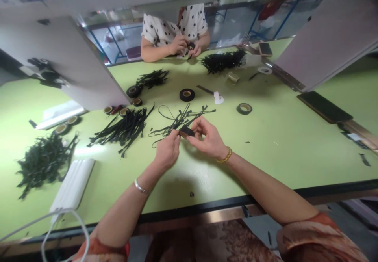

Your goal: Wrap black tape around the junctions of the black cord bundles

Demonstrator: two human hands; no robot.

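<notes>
Right hand point(210, 139) grips the tape point(187, 131), left hand point(167, 149) pinching its left edge! A loose grip could drop it onto the cables point(185, 115) beyond.

Smallish roll of black tape point(187, 130), kinda tilted with its brownish inner ring showing, held up around mid-frame. Bunch of thin black cables point(185, 115) just above it in the frame, loosely tangled, some looped.

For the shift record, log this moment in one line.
right hand: holding black tape roll | left hand: at roll's edge | left of hands: black cable pile
</notes>
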